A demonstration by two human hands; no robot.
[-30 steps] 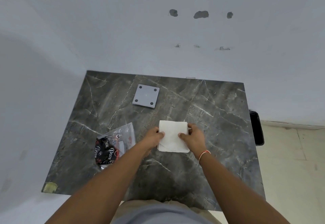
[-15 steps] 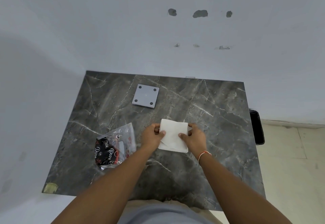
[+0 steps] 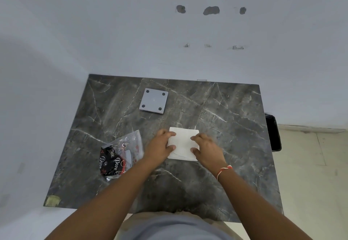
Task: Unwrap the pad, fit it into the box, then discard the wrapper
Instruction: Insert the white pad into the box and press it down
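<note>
A white square pad (image 3: pixel 183 142) lies flat on the dark marble table (image 3: pixel 231 119), near its middle. My left hand (image 3: pixel 160 145) grips the pad's left edge, fingers on top and thumb at the near side. My right hand (image 3: pixel 207 147) grips the right edge the same way. Whether a box sits under the pad is hidden. A grey square piece with four black dots (image 3: pixel 153 100) lies farther back, apart from my hands. A clear wrapper with black Dove print (image 3: pixel 120 155) lies crumpled just left of my left forearm.
A black bin (image 3: pixel 274 132) stands on the floor against the table's right edge. The wall runs along the table's far and left sides. A yellowish scrap (image 3: pixel 52 200) sits on the table's near left corner.
Both hands have slid from the pad's near corners up along its sides, fingers now spread on top. The pad has flattened onto the table and stayed in place.
</note>
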